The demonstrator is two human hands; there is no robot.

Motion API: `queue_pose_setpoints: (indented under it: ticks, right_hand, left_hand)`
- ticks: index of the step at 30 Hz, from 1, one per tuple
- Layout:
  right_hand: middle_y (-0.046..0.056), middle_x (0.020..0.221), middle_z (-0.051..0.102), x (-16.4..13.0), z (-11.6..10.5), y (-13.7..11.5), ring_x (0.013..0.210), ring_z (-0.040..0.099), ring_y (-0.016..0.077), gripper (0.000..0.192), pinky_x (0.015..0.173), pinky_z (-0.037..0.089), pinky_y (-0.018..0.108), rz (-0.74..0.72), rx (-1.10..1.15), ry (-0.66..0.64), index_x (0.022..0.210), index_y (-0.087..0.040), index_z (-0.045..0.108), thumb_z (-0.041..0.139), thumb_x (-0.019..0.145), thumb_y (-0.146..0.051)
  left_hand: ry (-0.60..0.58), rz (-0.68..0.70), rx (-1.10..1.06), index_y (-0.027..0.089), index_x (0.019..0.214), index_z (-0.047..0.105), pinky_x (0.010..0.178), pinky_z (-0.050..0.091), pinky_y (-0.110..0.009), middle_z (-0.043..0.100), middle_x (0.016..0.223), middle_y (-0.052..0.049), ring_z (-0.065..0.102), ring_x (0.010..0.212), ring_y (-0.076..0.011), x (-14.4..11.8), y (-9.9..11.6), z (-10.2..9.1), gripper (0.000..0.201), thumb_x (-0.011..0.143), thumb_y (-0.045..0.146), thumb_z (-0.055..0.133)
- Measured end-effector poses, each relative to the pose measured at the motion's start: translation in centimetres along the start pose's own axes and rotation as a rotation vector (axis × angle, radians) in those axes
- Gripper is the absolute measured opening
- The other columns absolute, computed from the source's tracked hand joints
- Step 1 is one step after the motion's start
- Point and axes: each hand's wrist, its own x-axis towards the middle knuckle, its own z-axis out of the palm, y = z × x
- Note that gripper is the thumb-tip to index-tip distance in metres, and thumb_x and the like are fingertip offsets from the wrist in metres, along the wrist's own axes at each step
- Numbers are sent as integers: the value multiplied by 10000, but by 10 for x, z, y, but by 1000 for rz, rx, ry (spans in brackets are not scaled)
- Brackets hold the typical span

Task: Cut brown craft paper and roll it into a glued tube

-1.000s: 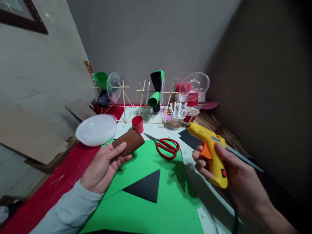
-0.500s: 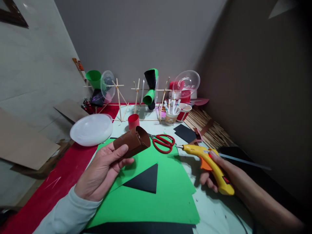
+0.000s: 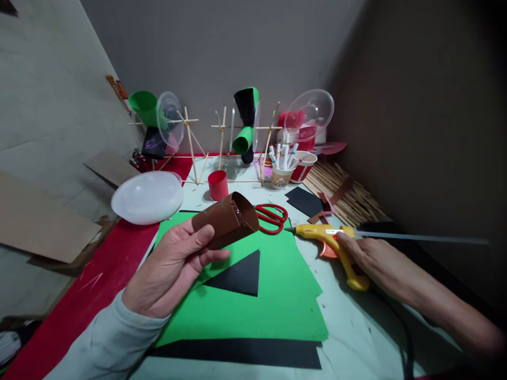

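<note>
My left hand (image 3: 174,264) grips a rolled brown paper tube (image 3: 222,221) with thumb on top and fingers beneath. Its open end faces right, and a shiny line, like glue, shows along the inner seam. At the right, my right hand (image 3: 364,253) holds a yellow hot glue gun (image 3: 325,232) low by the table, nozzle pointing left; whether the gun touches the table I cannot tell. A clear glue stick (image 3: 420,238) juts from its back. Under the tube lie green sheets (image 3: 285,306) and a black paper triangle (image 3: 241,274). Red-handled scissors (image 3: 273,229) rest just behind the tube.
A red paper ring (image 3: 217,184) stands behind the tube. Farther back are stick frames (image 3: 190,134) with green and black cones (image 3: 245,105), a cup of white paper rolls (image 3: 281,177), and bundled sticks (image 3: 340,190). A white plastic lid (image 3: 148,198) sits at the left.
My right hand has lowered and turned the glue gun so it lies more level. The brown tube has shifted slightly right in my left hand. The view has tilted down a little.
</note>
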Motion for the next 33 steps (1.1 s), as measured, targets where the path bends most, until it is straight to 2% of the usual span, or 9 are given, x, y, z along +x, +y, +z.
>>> queue_pose_setpoints:
  ticks: [3,6,9,11,13,17,22,29,33]
  right_hand:
    - [47,393,492,-7,-1,-10,299,428,180,488,371,184,298,-23,-418,-39,487,-253,443,473,938,-437]
    - [34,472,553,-13,-6,-46,327,502,193,336,372,208,299,-257,-487,109,643,-237,505,456,958,-344]
    - [93,812,708,-10,-4,-98,627,680,224,219,497,450,307,-450,-280,355,947,-183,614,487,1019,-346]
    - [94,959,721,-3,3,-126,827,700,199,137,673,535,284,-571,37,303,1103,-165,609,586,991,-240]
    - [88,1088,707,8,13,-143,948,680,175,213,778,546,258,-653,296,198,1169,-174,594,645,966,-213]
    - [32,892,703,23,33,-145,772,667,137,33,713,540,240,-596,564,149,966,-187,622,640,975,-213]
    - [-6,793,686,24,45,-135,604,685,88,48,613,523,190,-522,705,123,930,-174,634,676,953,-175]
    - [-33,680,698,24,44,-133,555,697,108,82,568,519,195,-393,728,127,883,-184,654,706,937,-219]
    - [-25,692,706,22,41,-135,582,677,97,82,605,507,196,-441,653,155,869,-169,659,712,930,-188]
  left_hand:
    - [-23,-13,-9,139,935,767,595,664,-242,754,1061,-76,682,754,-125,0,-1,-2,161,893,54,638]
    - [-44,-27,0,144,968,763,634,668,-241,760,1094,-81,706,837,-145,0,-3,-2,142,892,80,662]
    - [-49,-28,21,157,999,758,640,668,-236,757,1104,-71,707,856,-150,1,-6,-2,141,879,112,699]
    - [-53,-24,28,174,1029,755,636,670,-243,753,1107,-62,707,862,-157,1,-7,-1,169,868,136,723]
    - [-70,-34,22,189,1074,748,636,671,-250,751,1108,-59,716,884,-176,1,-8,1,215,864,146,730]
    - [-36,-52,-30,193,1079,750,637,680,-287,761,1079,-75,731,865,-201,0,-8,3,191,896,184,695]
    - [23,-101,-46,162,1119,733,665,690,-381,741,1182,-143,750,911,-272,0,-7,4,219,944,208,610]
    - [51,-120,-64,180,1117,738,780,674,-402,681,1323,-136,692,1128,-327,0,-9,7,275,844,211,749]
    - [68,-116,-38,201,1117,745,725,679,-334,700,1292,-111,723,1031,-279,0,-11,7,329,792,191,796]
